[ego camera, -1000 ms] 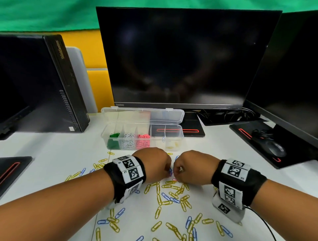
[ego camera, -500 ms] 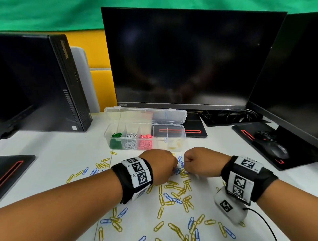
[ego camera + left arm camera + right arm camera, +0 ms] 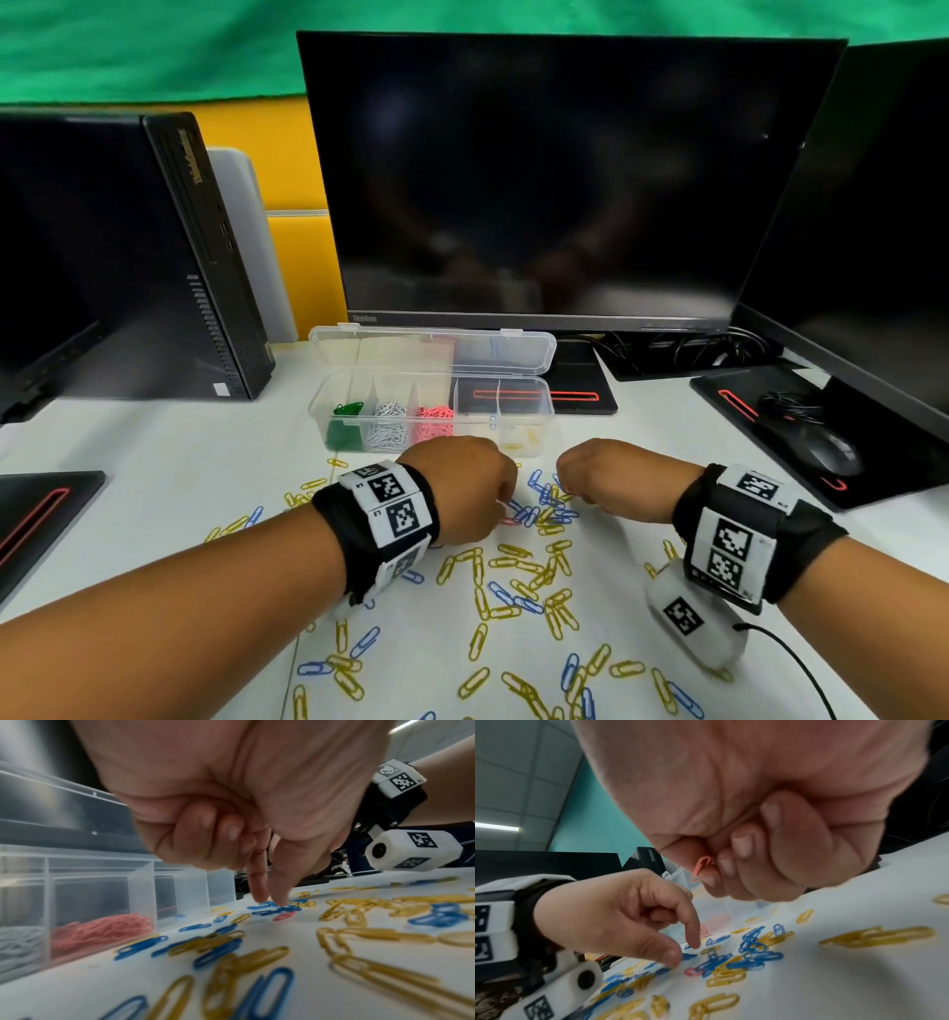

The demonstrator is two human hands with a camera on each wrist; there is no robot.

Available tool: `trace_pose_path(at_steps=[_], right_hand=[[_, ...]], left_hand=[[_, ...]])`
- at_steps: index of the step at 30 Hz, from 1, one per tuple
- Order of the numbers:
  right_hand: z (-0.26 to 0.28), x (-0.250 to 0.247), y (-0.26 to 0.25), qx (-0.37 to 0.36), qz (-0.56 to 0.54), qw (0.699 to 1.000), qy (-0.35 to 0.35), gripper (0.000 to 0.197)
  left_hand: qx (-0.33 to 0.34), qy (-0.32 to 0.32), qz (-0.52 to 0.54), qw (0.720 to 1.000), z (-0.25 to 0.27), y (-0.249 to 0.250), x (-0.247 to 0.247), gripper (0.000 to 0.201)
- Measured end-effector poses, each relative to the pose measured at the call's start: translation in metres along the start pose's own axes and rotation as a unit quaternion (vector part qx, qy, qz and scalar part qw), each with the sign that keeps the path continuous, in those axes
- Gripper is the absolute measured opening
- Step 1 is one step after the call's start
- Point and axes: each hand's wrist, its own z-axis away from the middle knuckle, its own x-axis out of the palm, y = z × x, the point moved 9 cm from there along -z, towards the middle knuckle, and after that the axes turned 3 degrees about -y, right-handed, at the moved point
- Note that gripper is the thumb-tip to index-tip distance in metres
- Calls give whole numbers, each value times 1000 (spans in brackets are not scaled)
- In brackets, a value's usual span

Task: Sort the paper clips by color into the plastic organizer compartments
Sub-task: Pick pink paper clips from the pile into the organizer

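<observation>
A dark monitor (image 3: 560, 174) stands at the desk's (image 3: 154, 462) back edge, a small black computer tower (image 3: 205, 257) toward its left, a black mouse (image 3: 827, 452) near its right edge.
</observation>
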Motion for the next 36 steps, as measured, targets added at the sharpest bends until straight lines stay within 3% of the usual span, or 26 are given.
trace_pose_path(at_steps=[3, 4, 6, 7, 9, 10, 12, 14, 17, 18, 20, 22, 24, 27, 32, 36], right_hand=[[-5, -5, -8, 4, -2, 1000, 2, 20], [-7, -4, -10, 36, -40, 998, -19, 20], [-11, -15, 5, 96, -80, 992, 35, 23], [-9, -11, 15, 141, -132, 981, 12, 21], [-4, -8, 25, 212, -282, 936, 22, 22], [-3, -9, 29, 232, -374, 896, 50, 24], [-5, -8, 32, 255, -488, 832, 69, 23], [-20, -5, 25, 243, -578, 776, 72, 22], [-53, -15, 11, 215, -679, 695, 99, 21], [-65, -20, 6, 211, -686, 687, 114, 22], [-89, -30, -3, 206, -681, 687, 147, 18], [-107, -37, -12, 205, -673, 689, 173, 12], [-120, -39, -18, 213, -671, 686, 183, 12], [-128, -40, -26, 214, -705, 652, 181, 6], [-126, -39, -31, 210, -732, 632, 143, 28], [-123, -39, -41, 191, -727, 647, 128, 11]], left_hand=[[12, -13, -44, 999, -4, 10, 6, 24], [19, -14, -62, 998, -6, 13, 9, 24], [32, -19, -103, 994, -6, 19, 12, 23], [35, -28, -120, 992, -6, 21, 15, 23], [22, -57, -122, 991, -1, 19, 14, 23], [7, -62, -104, 993, 2, 14, 8, 23], [-37, -50, 4, 998, 8, -8, -12, 29], [-82, 10, 152, 985, 12, -44, -36, 36], [-161, 105, 277, 942, 13, -100, -59, 36], [-186, 111, 350, 911, 12, -113, -55, 31], [-220, 128, 515, 818, 11, -129, -43, 18], [-222, 142, 622, 737, 9, -133, -37, 22], [-217, 157, 687, 676, 6, -134, -35, 26], [-215, 156, 749, 607, 5, -135, -33, 28], [-183, 113, 793, 570, -3, -121, -31, 35], [-162, 113, 793, 577, 0, -112, -33, 35]])
